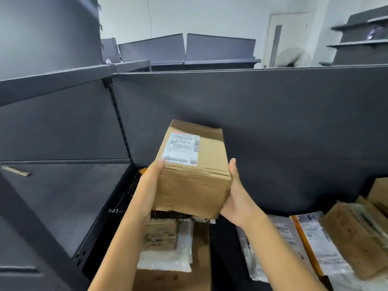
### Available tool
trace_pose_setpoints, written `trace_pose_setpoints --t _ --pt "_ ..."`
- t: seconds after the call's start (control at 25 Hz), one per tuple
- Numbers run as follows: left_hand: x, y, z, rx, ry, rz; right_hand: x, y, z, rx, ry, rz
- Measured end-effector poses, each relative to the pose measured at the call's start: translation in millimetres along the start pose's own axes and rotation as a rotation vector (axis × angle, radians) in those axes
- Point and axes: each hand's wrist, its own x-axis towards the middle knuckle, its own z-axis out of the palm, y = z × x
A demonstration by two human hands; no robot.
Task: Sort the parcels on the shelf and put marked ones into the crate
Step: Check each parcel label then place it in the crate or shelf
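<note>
A brown cardboard parcel (pixel 193 175) with a white shipping label on its top face is held up in front of the dark shelf back panel. My left hand (pixel 150 185) grips its left side, thumb up near the label. My right hand (pixel 236 194) holds its right side and lower corner. Below it, on the shelf, lie more parcels: a flat cardboard box (pixel 201 259) with a white plastic mailer (pixel 168 259) and a small printed box (pixel 160 234) on top. No crate is in view.
To the right lie a white mailer (pixel 279 244), an orange-edged mailer with handwriting (pixel 315 238) and taped brown packages (pixel 354 238). A dark bubble-wrap parcel (pixel 128 192) sits left of the box. An empty grey shelf (pixel 63 196) is on the left, with a shelf board (pixel 52 80) overhead.
</note>
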Motion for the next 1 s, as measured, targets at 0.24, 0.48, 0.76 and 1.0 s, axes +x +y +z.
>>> trace_pose_setpoints --t 0.24,0.48,0.76,1.0 --pt "5 -26 -54 -0.264 0.342 -0.127 55 25 56 -0.099 -0.023 0.097" --pt "15 -50 -65 -0.267 0.474 -0.220 84 52 56 -0.133 0.065 0.127" --pt "20 -55 -70 -0.264 0.553 -0.233 96 57 52 -0.220 0.069 0.118" --pt "18 -33 -66 -0.091 0.664 -0.012 84 40 45 -0.239 0.022 0.011"
